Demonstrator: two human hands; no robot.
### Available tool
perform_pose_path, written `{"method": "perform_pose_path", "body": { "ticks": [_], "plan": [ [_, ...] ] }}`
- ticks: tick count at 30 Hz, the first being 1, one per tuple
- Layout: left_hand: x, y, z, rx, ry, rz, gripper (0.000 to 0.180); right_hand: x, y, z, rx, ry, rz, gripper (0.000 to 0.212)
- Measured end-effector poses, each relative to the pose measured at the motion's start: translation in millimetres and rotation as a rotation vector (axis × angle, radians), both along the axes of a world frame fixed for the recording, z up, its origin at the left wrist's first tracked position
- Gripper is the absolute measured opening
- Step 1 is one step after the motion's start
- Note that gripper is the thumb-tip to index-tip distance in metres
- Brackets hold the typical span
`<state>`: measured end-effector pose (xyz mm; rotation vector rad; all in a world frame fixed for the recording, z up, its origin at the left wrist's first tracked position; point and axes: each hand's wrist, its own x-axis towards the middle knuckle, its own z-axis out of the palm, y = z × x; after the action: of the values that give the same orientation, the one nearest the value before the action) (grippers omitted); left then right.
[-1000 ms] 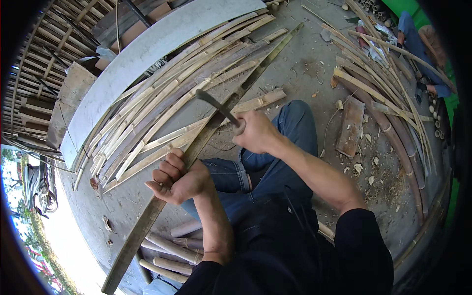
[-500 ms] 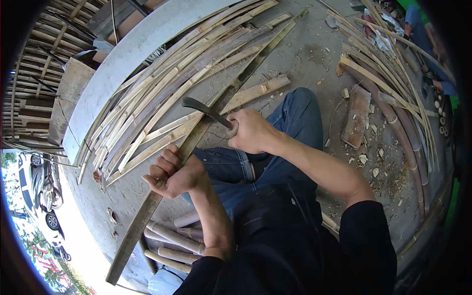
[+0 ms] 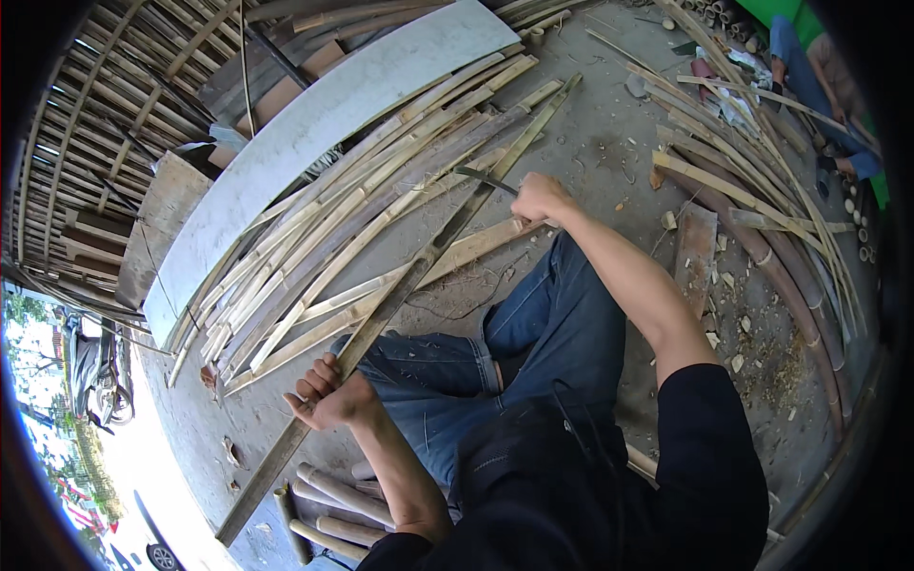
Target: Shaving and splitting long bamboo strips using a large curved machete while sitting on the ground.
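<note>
A long split bamboo strip (image 3: 398, 285) slants from the lower left, across my lap, to the far middle. My left hand (image 3: 331, 392) is wrapped around its lower part. My right hand (image 3: 543, 200) is closed in a fist on the handle of a curved knife (image 3: 486, 179), most of the handle hidden by the fingers. The dark hooked blade lies over the upper part of the strip and seems to touch it. My right arm is stretched well forward, while my left arm stays bent near my left knee.
Many split bamboo strips (image 3: 314, 247) lie beyond my legs, beside a pale curved board (image 3: 333, 124). More poles and strips (image 3: 752, 219) lie at right, near a brick-coloured plank (image 3: 697, 257) and wood chips. Short bamboo lengths (image 3: 343, 495) sit by my left side. Another person (image 3: 828, 86) sits far right.
My right hand and the curved knife have moved away from me, farther up the strip. My left hand still grips the strip's lower part. The whole view has shifted slightly.
</note>
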<state>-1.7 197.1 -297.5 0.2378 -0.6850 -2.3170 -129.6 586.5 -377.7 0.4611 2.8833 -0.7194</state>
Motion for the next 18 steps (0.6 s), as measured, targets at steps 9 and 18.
{"method": "perform_pose_path", "body": {
  "ticks": [9,18],
  "plan": [
    [49,-84,90,-0.081,0.038,0.27,0.048,-13,101,-25,0.027,-0.298,-0.399,0.023],
    [75,-164,93,-0.253,0.177,0.1,0.048,47,-5,0,-0.267,0.314,-0.052,0.051]
  ]
}}
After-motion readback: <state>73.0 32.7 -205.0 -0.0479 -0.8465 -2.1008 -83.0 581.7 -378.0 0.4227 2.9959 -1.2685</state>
